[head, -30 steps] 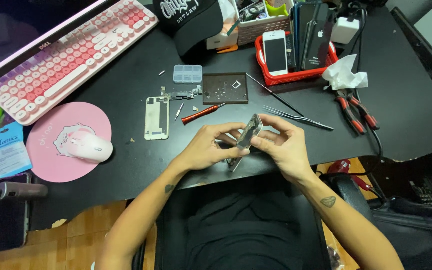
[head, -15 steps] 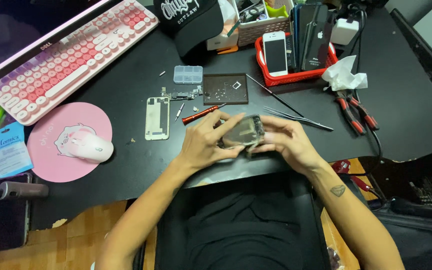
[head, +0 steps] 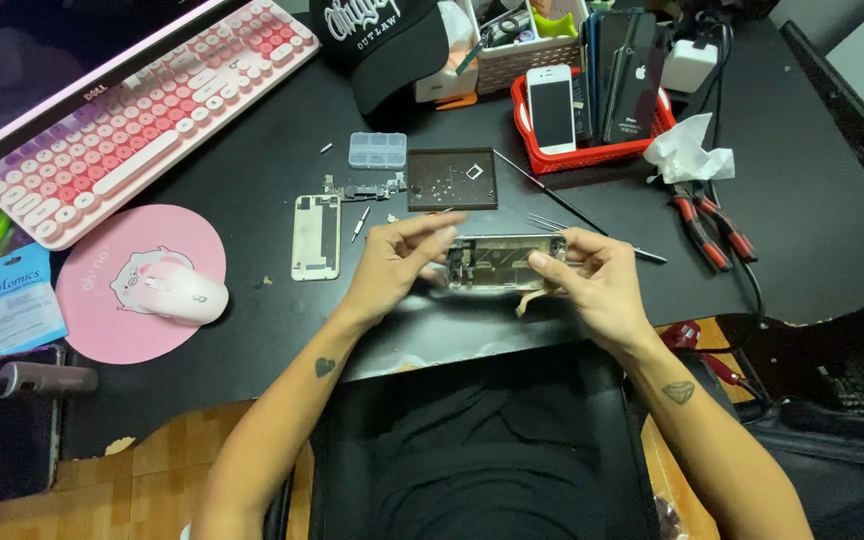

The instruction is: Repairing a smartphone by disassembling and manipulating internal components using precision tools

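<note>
Hands (head: pixel 497 265) – both pinching opened phone frame (head: pixel 502 263), fingers curled

Single head camera, looking steeply down over black desk (head: pixel 252 160), close above lap

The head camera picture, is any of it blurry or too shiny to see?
In the head view, the left hand has smeared fingertips, a bit of motion blur; the right hand is sharper. The opened phone between them shines pale under the light, so its small parts are hard to tell. The black desk shows soft glare, and the straight keyboard looks tilted near the edge.
</note>
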